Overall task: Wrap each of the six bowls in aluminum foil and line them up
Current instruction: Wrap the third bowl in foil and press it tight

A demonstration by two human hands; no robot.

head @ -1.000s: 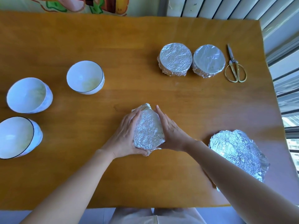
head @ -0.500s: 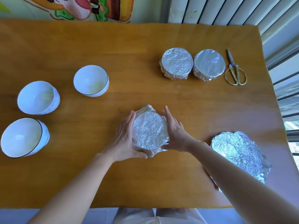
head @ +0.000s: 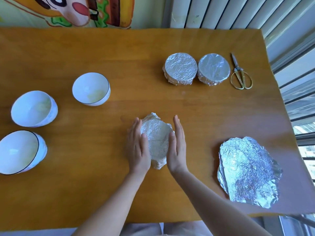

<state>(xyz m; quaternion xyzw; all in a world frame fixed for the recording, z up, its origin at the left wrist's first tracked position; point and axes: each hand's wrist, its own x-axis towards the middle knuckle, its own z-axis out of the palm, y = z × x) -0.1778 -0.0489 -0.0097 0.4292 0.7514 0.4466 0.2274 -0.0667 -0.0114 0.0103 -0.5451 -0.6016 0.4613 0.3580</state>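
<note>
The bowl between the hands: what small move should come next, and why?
Probably press the loose foil down against the bowl at its far and near ends. The left hand and right hand lie flat on its sides, but the foil sticks out at both ends, unlike on the two wrapped bowls.

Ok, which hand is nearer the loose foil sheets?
Right. The right hand presses the right side of the foil-covered bowl, with the foil sheets further right; the left hand presses the bowl's left side, farther away.
</note>
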